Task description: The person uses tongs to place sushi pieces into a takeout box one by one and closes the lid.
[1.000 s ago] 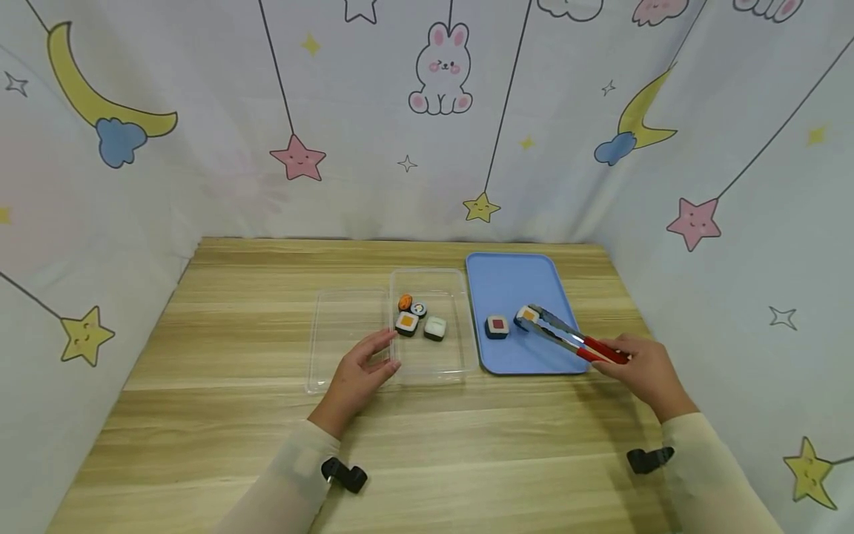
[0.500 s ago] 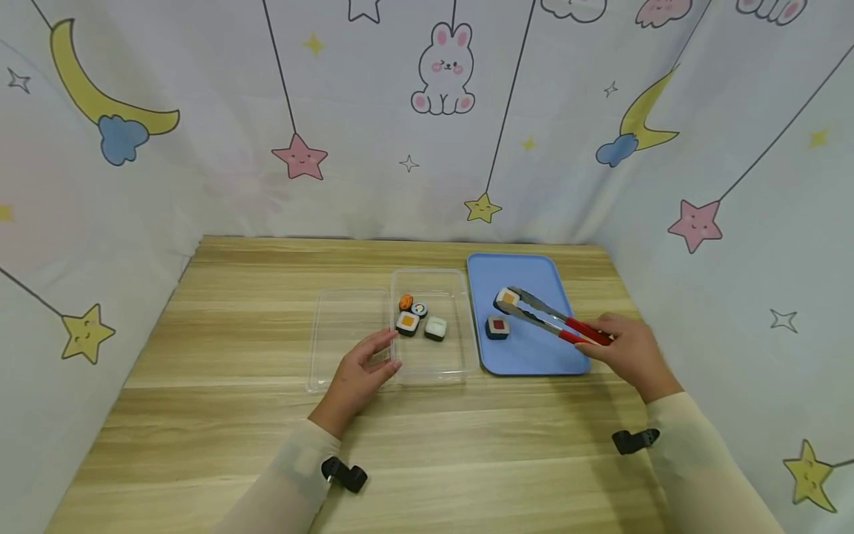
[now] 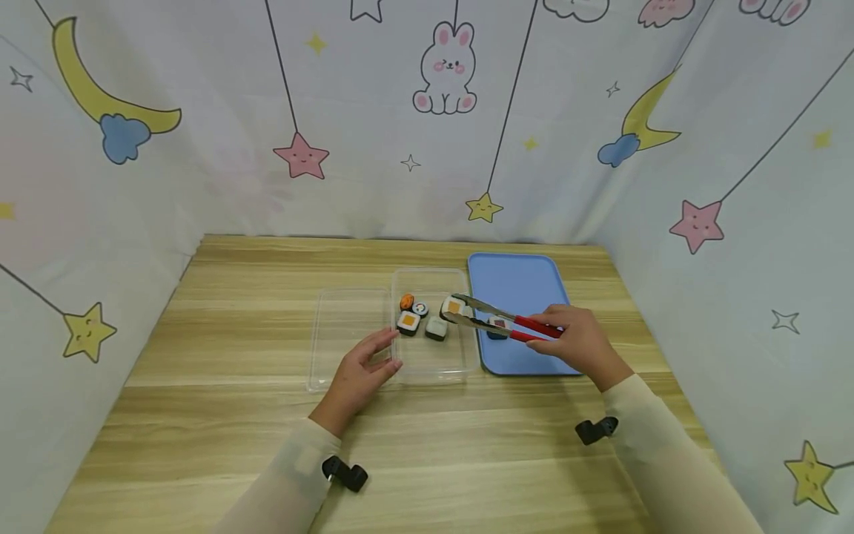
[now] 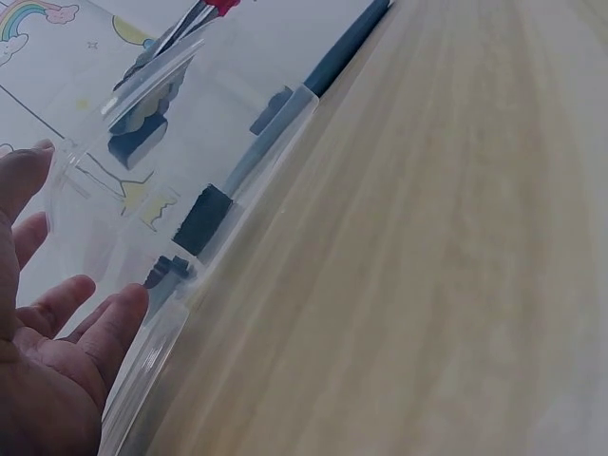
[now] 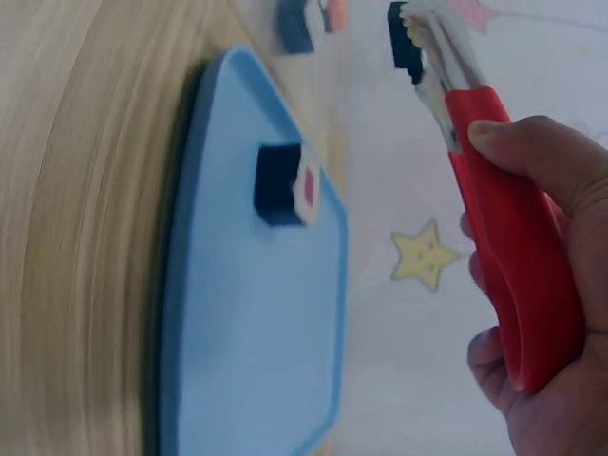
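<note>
My right hand (image 3: 582,343) grips red-handled tongs (image 5: 513,237). Their tips pinch a toy sushi roll with an orange centre (image 3: 453,306), raised above the right part of a clear plastic container (image 3: 434,362). Inside the container lie an orange-topped sushi piece (image 3: 406,301), a small round roll (image 3: 419,309), another orange-centred roll (image 3: 408,322) and a pale-topped piece (image 3: 437,328). At the container's left edge is my left hand (image 3: 356,380), fingers loosely spread by the rim. A red-centred roll (image 5: 287,184) sits on the blue tray (image 3: 523,282), partly behind the tongs in the head view.
Left of the container lies a clear plastic lid (image 3: 347,334), flat on the wooden table (image 3: 427,452). The tray stands right beside the container. A patterned curtain (image 3: 373,200) closes off the back and sides.
My right hand has lifted the orange-centred roll with the tongs from the tray and carried it left, over the container. The left hand has stayed in place.
</note>
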Motion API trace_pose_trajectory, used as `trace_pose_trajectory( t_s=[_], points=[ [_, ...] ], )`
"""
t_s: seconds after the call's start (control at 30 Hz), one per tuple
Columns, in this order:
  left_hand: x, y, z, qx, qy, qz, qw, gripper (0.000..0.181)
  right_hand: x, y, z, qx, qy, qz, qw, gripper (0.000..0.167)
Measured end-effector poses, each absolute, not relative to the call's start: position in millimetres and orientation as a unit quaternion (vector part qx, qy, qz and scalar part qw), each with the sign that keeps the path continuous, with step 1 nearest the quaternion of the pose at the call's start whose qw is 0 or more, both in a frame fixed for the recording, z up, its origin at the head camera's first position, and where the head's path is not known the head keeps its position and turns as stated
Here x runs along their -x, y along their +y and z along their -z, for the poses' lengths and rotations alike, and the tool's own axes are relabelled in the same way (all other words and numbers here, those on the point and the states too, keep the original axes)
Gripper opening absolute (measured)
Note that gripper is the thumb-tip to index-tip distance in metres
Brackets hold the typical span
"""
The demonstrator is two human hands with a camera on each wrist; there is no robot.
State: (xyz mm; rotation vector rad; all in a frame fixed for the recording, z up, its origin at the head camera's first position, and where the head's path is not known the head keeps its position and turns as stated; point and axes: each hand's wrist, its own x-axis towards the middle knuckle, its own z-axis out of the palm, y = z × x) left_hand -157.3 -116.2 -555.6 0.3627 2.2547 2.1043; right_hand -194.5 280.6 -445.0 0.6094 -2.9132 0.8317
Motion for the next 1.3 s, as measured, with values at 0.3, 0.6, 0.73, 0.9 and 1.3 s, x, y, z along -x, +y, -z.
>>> trace_pose_trajectory(
  t_s=[0.3,0.6,0.73,0.9,1.3],
  points=[
    [157.5,-115.7,553.3,-0.124,0.726,-0.676,0.019,0.055,203.0,239.8,442.3,-0.267,-0.928,-0.26,-0.023,0.043],
    [156.4,-116.3,550.9,-0.122,0.728,-0.675,0.016,0.054,212.7,215.4,440.4,-0.314,-0.926,-0.206,-0.052,0.038],
    [156.3,-116.6,551.7,-0.12,0.73,-0.673,0.02,0.054,216.2,207.7,437.6,-0.326,-0.924,-0.191,-0.063,0.034],
    [156.2,-116.7,551.1,-0.121,0.728,-0.675,0.021,0.055,220.0,199.5,435.6,-0.337,-0.925,-0.164,-0.069,0.03],
    [157.0,-117.7,556.8,-0.132,0.718,-0.683,0.011,0.055,217.6,194.7,429.9,-0.33,-0.926,-0.165,-0.082,0.033]
  ],
)
